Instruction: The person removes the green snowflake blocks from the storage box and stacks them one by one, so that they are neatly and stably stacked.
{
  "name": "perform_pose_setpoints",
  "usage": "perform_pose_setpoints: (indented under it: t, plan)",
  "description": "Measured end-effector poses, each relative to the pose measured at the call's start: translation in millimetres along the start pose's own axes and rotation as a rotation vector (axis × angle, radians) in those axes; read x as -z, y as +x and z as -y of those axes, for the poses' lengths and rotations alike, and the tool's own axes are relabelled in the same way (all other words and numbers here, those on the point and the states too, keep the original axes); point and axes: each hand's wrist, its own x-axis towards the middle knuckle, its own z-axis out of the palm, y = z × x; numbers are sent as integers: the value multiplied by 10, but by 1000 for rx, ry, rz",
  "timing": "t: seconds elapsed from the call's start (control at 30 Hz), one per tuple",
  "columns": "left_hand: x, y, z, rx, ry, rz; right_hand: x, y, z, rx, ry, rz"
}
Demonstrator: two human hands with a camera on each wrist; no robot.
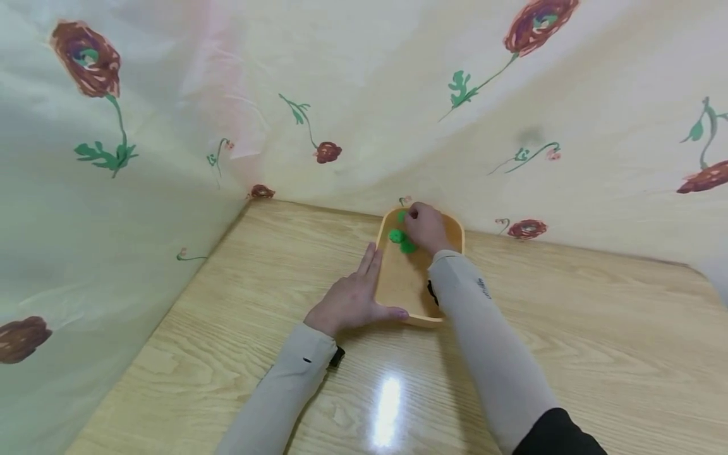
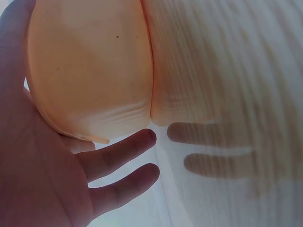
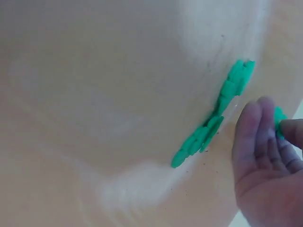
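Observation:
A shallow orange tray [image 1: 400, 284] stands on the table near the wall. Along its left side lie the fairly straight fingers of my left hand [image 1: 349, 304], with the thumb at the near rim. The left wrist view shows that hand [image 2: 47, 175] spread against the tray's outer wall [image 2: 90, 61]. Over the far end of the tray, my right hand [image 1: 429, 229] pinches a small green lobed piece [image 3: 279, 120] between thumb and fingers. Beside it, more green lobed pieces [image 1: 397, 236] lie on the tray floor, close together in the right wrist view.
The wood-grain table [image 1: 273, 284] spreads out around the tray. Cream flower-printed sheeting [image 1: 370, 95] hangs behind and to the left, close to the tray's far end. Small dark specks dot the tray floor beside the green pieces.

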Motion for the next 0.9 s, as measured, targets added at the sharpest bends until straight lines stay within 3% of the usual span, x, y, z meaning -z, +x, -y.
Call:
perform_pose_setpoints:
  t: [0.17, 0.3, 0.6, 0.9]
  plan:
    - [2, -4, -32, 5, -6, 15, 58, -63, 62, -57, 279, -4]
    - [8, -10, -43, 5, -6, 20, 106, -118, 98, -76, 394, -9]
    - [10, -44, -11, 10, -15, 25, 256, -192, 315, -111, 473, 20]
    - [67, -66, -5, 9, -20, 27, 490, -243, 540, -56, 444, -46]
